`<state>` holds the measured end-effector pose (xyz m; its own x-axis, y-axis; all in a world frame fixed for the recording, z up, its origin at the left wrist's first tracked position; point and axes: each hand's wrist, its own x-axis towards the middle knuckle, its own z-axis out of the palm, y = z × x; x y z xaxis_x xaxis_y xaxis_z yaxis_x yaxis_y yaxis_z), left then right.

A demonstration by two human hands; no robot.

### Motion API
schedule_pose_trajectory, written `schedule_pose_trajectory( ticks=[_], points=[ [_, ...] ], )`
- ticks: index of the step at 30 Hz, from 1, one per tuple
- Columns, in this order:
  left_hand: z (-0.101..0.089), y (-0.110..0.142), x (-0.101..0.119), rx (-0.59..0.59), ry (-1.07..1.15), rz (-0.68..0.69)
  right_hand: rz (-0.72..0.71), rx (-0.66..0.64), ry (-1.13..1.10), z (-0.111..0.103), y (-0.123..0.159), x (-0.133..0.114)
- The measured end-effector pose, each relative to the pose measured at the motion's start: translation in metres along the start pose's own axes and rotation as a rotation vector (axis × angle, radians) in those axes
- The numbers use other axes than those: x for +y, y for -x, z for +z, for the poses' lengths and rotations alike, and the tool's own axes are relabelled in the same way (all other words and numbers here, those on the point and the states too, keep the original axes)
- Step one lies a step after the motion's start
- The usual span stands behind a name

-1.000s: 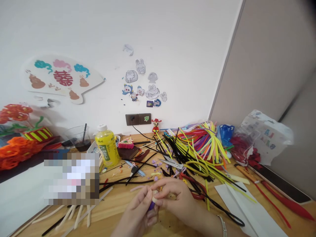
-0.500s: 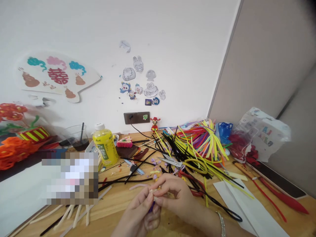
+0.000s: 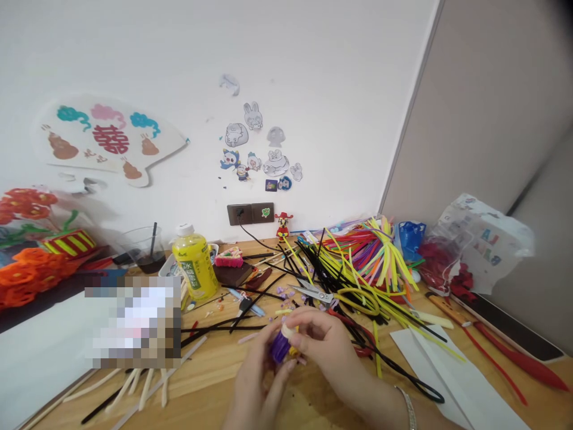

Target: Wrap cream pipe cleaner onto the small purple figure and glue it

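Observation:
My left hand point(image 3: 257, 382) and my right hand point(image 3: 322, 343) meet low in the middle of the view, over the wooden table point(image 3: 215, 370). Together they pinch a small purple pipe-cleaner piece point(image 3: 280, 347) with a cream tip. The left thumb and fingers hold its purple lower part; the right fingertips close on its cream top. A bracelet point(image 3: 406, 409) shows on my right wrist. Black pipe cleaners point(image 3: 224, 327) lie on the table just beyond the hands.
A heap of coloured pipe cleaners point(image 3: 367, 263) fills the right back, with scissors point(image 3: 313, 292) in front. A yellow drink bottle point(image 3: 194, 269), a plastic cup point(image 3: 145, 248), orange pipe-cleaner flowers point(image 3: 27, 272), white paper point(image 3: 452, 382), a plastic bag point(image 3: 483, 245) and cream strips point(image 3: 143, 385) surround the hands.
The purple piece has been turned up between my fingers and shows more. Both hands have lifted slightly and the right fingers have shifted onto its cream top.

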<state>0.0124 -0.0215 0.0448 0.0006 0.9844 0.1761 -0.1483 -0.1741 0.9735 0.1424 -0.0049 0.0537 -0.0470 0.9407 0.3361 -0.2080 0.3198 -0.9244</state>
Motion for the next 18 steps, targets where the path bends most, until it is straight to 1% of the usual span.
schedule_pose_trajectory(
  ticks=[1, 2, 5, 9, 10, 14, 16, 18],
  points=[
    [-0.001, 0.001, -0.002, 0.041, -0.081, 0.051, -0.005, 0.014, 0.020, 0.000, 0.001, 0.002],
    [-0.002, 0.001, -0.004, 0.053, -0.145, 0.075, -0.018, 0.025, 0.028, 0.001, 0.001, 0.004],
    [-0.006, 0.002, -0.011, 0.017, -0.218, 0.084, -0.092, 0.060, 0.018, 0.005, 0.004, 0.008],
    [-0.003, 0.004, -0.012, 0.156, -0.238, 0.128, -0.149, 0.092, 0.041, 0.011, 0.008, 0.009],
    [-0.002, 0.005, -0.011, 0.164, -0.242, 0.126, -0.153, 0.082, 0.042, 0.012, 0.008, 0.009],
    [0.001, 0.006, -0.005, 0.122, -0.218, 0.053, -0.142, 0.031, 0.031, 0.013, 0.010, 0.009],
    [0.001, 0.006, -0.003, 0.101, -0.149, 0.004, -0.128, 0.024, 0.026, 0.013, 0.010, 0.010],
    [0.001, 0.004, -0.002, 0.053, -0.070, -0.043, -0.118, 0.029, 0.030, 0.012, 0.009, 0.010]
  ],
)
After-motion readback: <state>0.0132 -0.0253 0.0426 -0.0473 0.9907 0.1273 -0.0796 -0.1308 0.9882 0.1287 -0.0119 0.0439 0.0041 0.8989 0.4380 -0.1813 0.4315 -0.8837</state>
